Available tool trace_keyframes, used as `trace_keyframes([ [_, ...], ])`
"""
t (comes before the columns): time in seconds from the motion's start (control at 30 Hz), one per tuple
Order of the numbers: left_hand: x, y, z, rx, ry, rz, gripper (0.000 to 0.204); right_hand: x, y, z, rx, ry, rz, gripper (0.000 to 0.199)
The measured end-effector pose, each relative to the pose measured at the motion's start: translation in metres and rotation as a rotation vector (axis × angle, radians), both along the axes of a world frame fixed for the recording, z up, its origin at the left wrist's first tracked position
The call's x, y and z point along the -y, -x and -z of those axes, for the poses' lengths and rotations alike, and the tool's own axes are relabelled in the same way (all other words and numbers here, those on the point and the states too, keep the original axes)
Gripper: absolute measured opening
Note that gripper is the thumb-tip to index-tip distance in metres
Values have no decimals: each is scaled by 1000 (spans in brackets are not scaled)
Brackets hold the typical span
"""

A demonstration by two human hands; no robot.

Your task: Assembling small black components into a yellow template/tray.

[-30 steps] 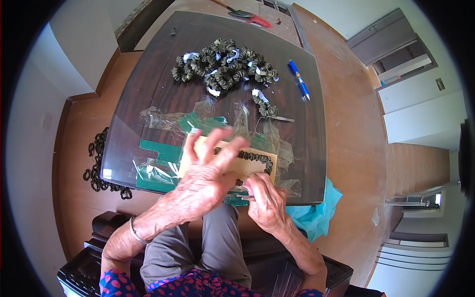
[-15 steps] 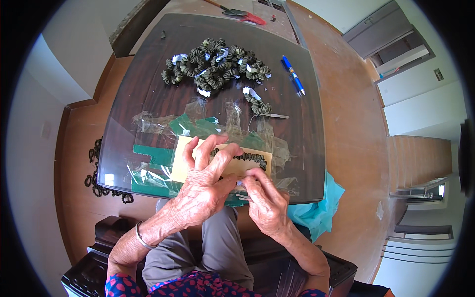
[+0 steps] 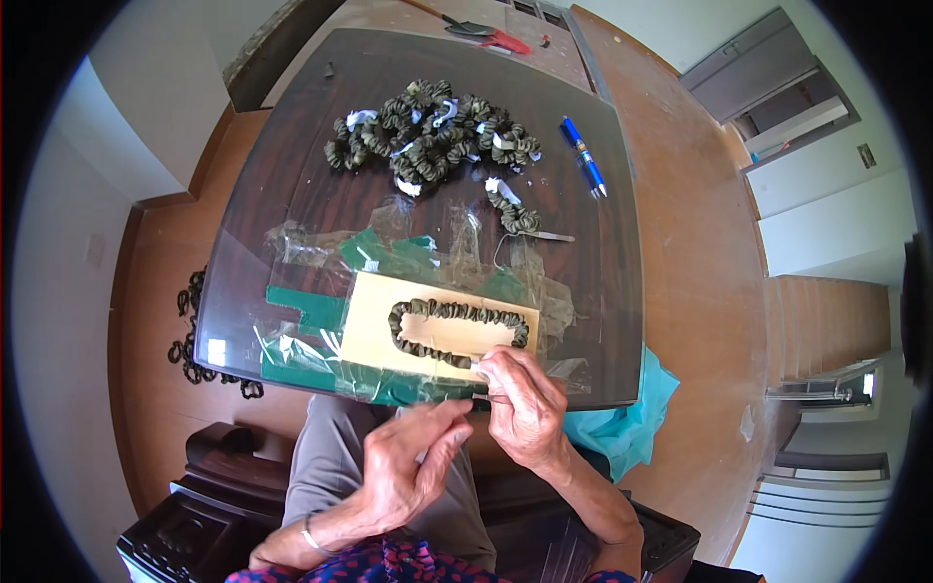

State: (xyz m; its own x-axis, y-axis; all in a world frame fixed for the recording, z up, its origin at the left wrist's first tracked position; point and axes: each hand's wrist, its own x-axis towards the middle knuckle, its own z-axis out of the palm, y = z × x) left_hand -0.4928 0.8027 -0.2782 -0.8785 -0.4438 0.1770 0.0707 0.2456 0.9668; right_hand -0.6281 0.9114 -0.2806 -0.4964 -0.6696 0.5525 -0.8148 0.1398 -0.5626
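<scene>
The R hand (image 3: 525, 400) is at the near edge of the counter (image 3: 262, 233), w/ thumb & fingers pinched together on the ruffled loop (image 3: 457, 311), at its near R corner, by a small white bit. The loop is dark green & lies as a long ring on a pale yellow board (image 3: 362, 330), close to the person. A small dark thing also shows just under the R hand's fingers, too small to tell what.

The L hand (image 3: 408, 466) is off the counter, over the lap, fingers loosely bent & pointing at the R hand. It's a bit blurry, so can't tell if it has hold of anything. A bangle (image 3: 309, 532) is on the L wrist.

The board sits on green sheet (image 3: 306, 309) & clear tape (image 3: 466, 235). Farther back is a big pile of loops (image 3: 428, 131) w/ white bits. A small bunch (image 3: 520, 219) is nr the pile, w/ a thin pale tool (image 3: 556, 236) next to it. A blue pen (image 3: 583, 157) lies to the R. Blue-green cloth (image 3: 632, 413) hangs by the near R corner of the counter.
</scene>
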Motion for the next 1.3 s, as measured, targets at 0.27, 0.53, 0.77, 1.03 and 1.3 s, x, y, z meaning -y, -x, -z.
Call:
trace_keyframes([
  [0.27, -42, 38, -1, -3, -1356, -67, 28, -7, 8, -16, 113, -137, -131, 40],
  [0.53, -51, 36, 16, -312, -1731, 71, 17, -5, 5, -32, 306, -161, -112, 29],
  [0.77, -54, 47, 0, -216, -1848, -180, 26, -8, -7, -58, 7, -344, -73, 28],
  [1.03, -64, 43, 3, -240, -1735, -201, 25, -40, 20, -82, 813, -438, 5, 34],
  [1.3, -70, 40, 8, -303, -1712, -143, 26, -24, 34, -87, 362, -534, -322, 20],
])
